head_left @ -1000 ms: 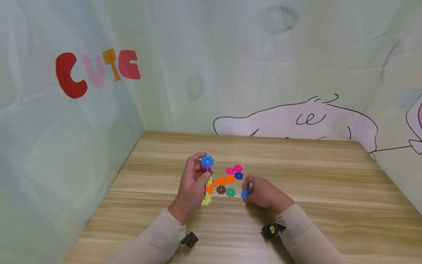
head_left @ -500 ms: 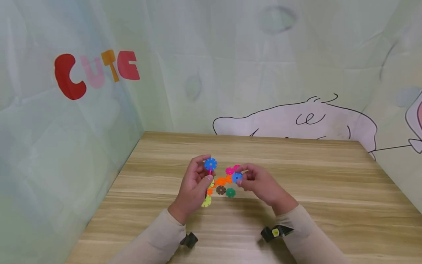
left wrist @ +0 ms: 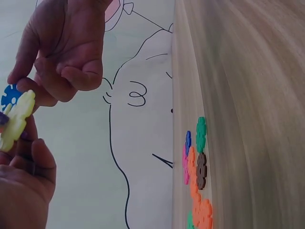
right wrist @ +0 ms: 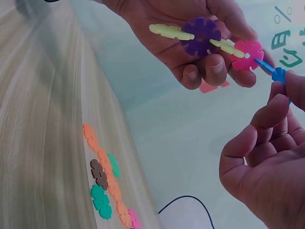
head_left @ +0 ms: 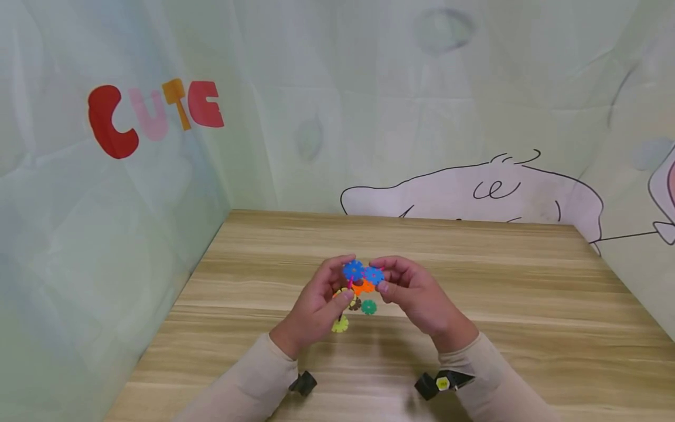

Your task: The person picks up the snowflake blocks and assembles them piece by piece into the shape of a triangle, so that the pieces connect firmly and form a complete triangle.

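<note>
My left hand (head_left: 315, 302) grips a chain of interlocked snowflake discs above the table. In the right wrist view the chain runs from a yellow disc (right wrist: 167, 31) through a purple disc (right wrist: 198, 38), another yellow one and a pink disc (right wrist: 249, 53) to a blue disc (right wrist: 265, 66) at its end. Between thumb and fingertips, my right hand (head_left: 422, 296) pinches a second blue disc (right wrist: 279, 75). Its edge meets the chain's end blue disc (head_left: 354, 271), the two set at an angle to each other. In the left wrist view the fingers partly hide the chain.
On the wooden table (head_left: 474, 281) below the hands lie several loose discs: orange (head_left: 368, 286), brown (right wrist: 98, 174), green (head_left: 369, 307), pink (left wrist: 186, 164) and dark blue (left wrist: 188, 140). A printed cloth wall (head_left: 422, 117) borders the table at the back and left.
My right hand has lifted its blue disc from the table and carried it left to the chain's blue end. The left hand has shifted slightly right with the chain.
</note>
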`<state>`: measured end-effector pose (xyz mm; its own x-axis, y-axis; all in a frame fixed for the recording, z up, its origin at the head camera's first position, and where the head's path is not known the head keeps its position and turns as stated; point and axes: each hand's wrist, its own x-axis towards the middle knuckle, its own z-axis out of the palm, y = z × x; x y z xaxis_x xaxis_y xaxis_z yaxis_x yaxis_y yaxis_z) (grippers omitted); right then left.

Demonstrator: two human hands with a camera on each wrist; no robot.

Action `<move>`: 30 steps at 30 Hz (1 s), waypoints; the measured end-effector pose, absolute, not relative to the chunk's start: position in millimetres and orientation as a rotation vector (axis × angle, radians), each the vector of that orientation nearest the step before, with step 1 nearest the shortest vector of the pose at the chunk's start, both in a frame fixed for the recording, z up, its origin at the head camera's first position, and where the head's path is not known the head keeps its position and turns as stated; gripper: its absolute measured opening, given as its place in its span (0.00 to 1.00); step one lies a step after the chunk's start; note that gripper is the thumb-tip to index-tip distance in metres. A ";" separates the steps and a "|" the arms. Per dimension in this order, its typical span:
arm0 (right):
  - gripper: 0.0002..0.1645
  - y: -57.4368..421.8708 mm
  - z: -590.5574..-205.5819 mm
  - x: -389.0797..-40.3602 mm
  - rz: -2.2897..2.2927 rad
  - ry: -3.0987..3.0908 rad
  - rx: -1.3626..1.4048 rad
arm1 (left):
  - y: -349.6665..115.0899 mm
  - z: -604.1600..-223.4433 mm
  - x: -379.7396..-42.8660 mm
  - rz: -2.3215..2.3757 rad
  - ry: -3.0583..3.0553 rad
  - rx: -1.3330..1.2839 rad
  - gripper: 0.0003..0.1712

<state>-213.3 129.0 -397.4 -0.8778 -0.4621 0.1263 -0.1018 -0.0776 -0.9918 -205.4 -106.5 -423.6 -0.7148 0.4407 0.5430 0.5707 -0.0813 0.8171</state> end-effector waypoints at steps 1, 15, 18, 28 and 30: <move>0.22 129.1 -397.5 -213.4 -2.051 1.931 -0.618 | -106.5 -423.1 -205.0 -1.924 -2.058 -1.145 0.30; 0.17 133.0 -399.1 -214.3 -2.091 1.743 -0.743 | -105.7 -422.0 -202.0 -1.902 -2.094 -1.155 0.30; 0.17 132.8 -399.3 -214.3 -2.084 1.710 -0.772 | -106.3 -421.1 -200.7 -1.895 -2.119 -1.150 0.31; 0.16 130.1 -404.1 -215.7 -2.126 1.550 -0.842 | -107.0 -420.5 -200.1 -1.910 -2.128 -1.163 0.31; 0.16 130.6 -403.8 -215.8 -2.126 1.523 -0.849 | -106.8 -420.4 -199.8 -1.914 -2.130 -1.160 0.31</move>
